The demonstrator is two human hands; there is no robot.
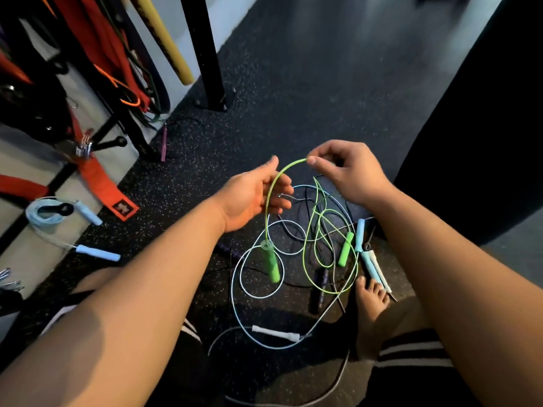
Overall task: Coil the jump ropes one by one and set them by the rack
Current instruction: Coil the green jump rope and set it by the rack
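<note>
Right hand point(349, 174) is pinching the green jump rope point(271, 195) between thumb and fingertip at the top of an arc. Left hand point(252, 195) is lying open with relaxed fingers just behind the cord; contact cannot be confirmed. One green handle point(271, 264) is sitting at the arc's lower end. The second green handle point(346, 248) is lying on the floor point(293, 98) among a tangle of light blue and black ropes point(235, 274). A coiled light blue rope point(44, 214) is lying at far left near the rack point(207, 54) and an orange strap point(108, 192). A bare foot point(371, 301) is resting beside the tangle.
</note>
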